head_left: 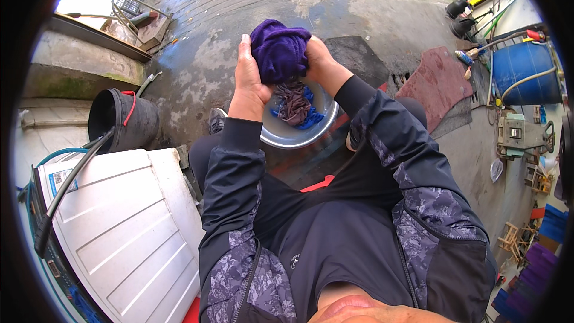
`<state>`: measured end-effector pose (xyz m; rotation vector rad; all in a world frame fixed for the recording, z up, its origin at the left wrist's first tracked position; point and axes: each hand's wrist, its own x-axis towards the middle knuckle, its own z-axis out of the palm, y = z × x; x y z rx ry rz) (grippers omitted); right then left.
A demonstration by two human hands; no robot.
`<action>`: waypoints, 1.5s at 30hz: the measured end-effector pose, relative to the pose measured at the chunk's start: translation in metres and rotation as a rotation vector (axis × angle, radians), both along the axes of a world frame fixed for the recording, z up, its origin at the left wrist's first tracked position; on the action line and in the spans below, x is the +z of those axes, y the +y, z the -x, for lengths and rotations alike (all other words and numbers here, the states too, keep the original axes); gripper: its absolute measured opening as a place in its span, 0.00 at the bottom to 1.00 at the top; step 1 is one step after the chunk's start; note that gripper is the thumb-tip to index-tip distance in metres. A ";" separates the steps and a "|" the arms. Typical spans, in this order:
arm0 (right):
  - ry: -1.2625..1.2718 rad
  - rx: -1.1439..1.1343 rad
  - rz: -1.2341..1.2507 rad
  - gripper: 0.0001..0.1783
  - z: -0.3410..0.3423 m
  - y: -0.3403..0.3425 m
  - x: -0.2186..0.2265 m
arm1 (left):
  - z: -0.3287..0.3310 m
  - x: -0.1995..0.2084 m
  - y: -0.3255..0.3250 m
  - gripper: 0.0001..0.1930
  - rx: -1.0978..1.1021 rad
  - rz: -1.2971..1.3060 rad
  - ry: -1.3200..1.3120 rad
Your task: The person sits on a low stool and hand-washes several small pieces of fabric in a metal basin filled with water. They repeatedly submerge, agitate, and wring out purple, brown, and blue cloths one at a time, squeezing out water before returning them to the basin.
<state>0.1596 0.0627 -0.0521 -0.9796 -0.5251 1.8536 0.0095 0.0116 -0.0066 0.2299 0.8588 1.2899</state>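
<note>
A bunched purple cloth (278, 51) is lifted above a basin, pressed between my two hands. My left hand (249, 78) grips its left side, with the thumb pointing up. On the other side my right hand (323, 60) closes round the cloth, its fingertips hidden by the folds. Below stands a round metal-rimmed basin (293, 141) on the floor between my feet. Inside it lie a crumpled brown-grey cloth (294, 104) and a blue cloth (312, 119), partly under it.
A black bucket (140, 121) with a red handle and a hose stands at left, beside a white ribbed panel (119, 203). Dark and reddish mats (436, 81) lie to the right. Farther right are a blue barrel (523, 72) and a metal vise-like tool (515, 134).
</note>
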 end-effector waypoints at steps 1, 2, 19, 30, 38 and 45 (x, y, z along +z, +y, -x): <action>-0.022 -0.056 -0.048 0.11 0.000 0.000 0.005 | 0.000 0.000 0.000 0.32 -0.003 0.008 0.030; -0.120 -0.100 -0.125 0.09 0.000 0.001 0.010 | 0.000 -0.001 -0.001 0.33 -0.014 0.009 0.050; -0.912 -0.104 -0.956 0.37 0.025 -0.054 0.030 | -0.015 -0.034 -0.007 0.26 0.036 -0.105 0.151; -0.873 -0.159 -0.862 0.17 0.028 -0.041 0.027 | -0.017 -0.029 -0.009 0.23 0.049 0.018 0.317; -0.807 -0.093 -0.797 0.15 0.029 -0.037 0.024 | -0.015 -0.033 -0.009 0.23 0.065 0.050 0.293; -0.793 -0.051 -0.738 0.15 0.026 -0.038 0.026 | -0.015 -0.039 -0.009 0.28 0.077 0.052 0.294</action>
